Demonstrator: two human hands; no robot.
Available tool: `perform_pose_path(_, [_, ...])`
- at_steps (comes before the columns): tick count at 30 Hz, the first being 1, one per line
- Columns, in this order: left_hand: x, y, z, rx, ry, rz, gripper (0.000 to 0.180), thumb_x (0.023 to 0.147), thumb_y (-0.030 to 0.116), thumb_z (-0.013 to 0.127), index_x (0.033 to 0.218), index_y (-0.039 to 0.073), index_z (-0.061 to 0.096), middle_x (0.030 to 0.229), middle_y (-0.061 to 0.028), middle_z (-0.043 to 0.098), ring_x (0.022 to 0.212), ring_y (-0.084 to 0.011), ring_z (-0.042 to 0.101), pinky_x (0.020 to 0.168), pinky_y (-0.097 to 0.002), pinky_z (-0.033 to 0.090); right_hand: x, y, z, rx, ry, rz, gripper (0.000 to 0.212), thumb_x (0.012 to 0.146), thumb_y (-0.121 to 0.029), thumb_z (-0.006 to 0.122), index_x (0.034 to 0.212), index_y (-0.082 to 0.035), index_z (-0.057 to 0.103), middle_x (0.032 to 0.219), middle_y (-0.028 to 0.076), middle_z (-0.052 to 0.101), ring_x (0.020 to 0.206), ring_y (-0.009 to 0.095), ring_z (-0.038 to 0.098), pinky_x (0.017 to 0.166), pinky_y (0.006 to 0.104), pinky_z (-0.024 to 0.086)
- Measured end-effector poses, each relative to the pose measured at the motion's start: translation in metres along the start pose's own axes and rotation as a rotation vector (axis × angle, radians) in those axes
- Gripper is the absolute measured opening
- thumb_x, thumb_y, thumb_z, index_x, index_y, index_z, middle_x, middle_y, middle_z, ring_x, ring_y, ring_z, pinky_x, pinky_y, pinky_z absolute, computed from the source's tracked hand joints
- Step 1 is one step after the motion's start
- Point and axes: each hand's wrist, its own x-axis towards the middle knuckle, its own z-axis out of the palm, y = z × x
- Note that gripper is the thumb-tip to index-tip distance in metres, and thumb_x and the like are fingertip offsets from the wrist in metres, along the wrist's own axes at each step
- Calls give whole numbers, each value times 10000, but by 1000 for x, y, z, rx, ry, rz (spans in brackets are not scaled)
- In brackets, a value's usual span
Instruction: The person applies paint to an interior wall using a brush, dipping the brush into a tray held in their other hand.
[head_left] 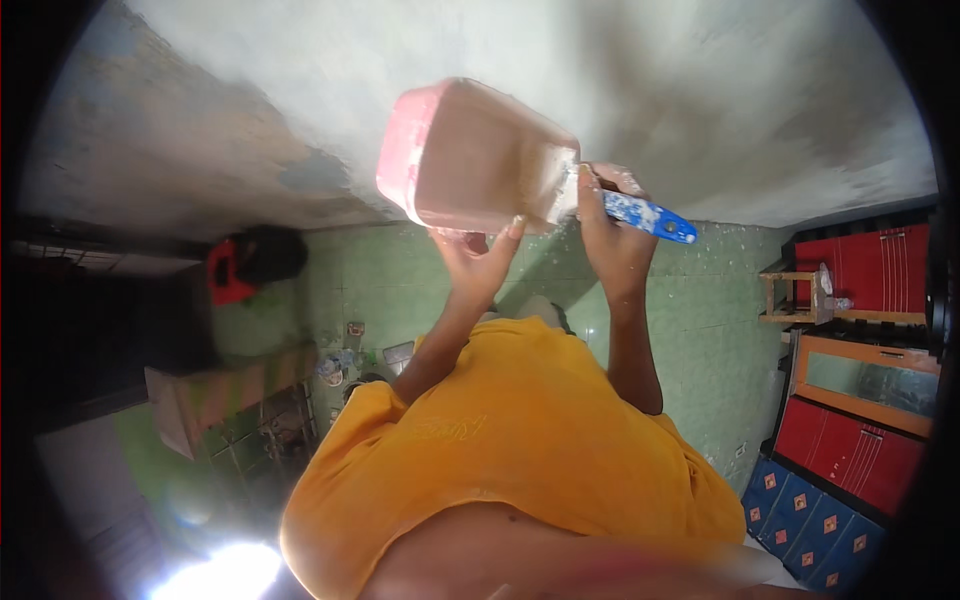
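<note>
My left hand (472, 262) grips the lower edge of a pink rectangular plastic tub (480, 165), thumb at the rim and fingers beneath. The tub is tilted, its open side facing me, with white smears on its inner right end. My right hand (617, 235) is closed round a blue-handled tool (655, 218) speckled with white. Its handle has a hole and points down to the right; its white-coated head meets the tub's right end. Whether that head is bristles or a blade, I cannot tell. Both hands are raised before a patchy white and grey wall (700, 90).
Green floor tiles (700, 330) carry white splatters. A small wooden stool (795, 295) and red panelled furniture (860, 265) stand at the right. To the left are a red and black object (240, 262), a brownish box-like piece (225, 395) and small items on the floor (335, 368).
</note>
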Motion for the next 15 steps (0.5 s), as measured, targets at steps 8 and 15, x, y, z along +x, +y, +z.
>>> perform_pose_path(8, [-5, -71, -57, 77, -135, 108, 860, 779, -50, 688, 1404, 68, 110, 1337, -158, 340, 1211, -239, 429, 977, -389, 430, -23, 62, 55, -143, -73, -45, 119, 843, -104, 669, 866, 10, 645, 676, 41, 634, 595, 77, 566, 564, 240, 460])
perform_pose_path(15, [-6, -68, -65, 21, -116, 62, 868, 794, -15, 690, 1412, 78, 88, 1334, -152, 339, 1206, -232, 427, 978, -391, 419, -26, 67, 48, 172, 58, 223, 130, 886, -108, 625, 898, 21, 640, 762, 38, 640, 628, 81, 564, 545, 227, 445])
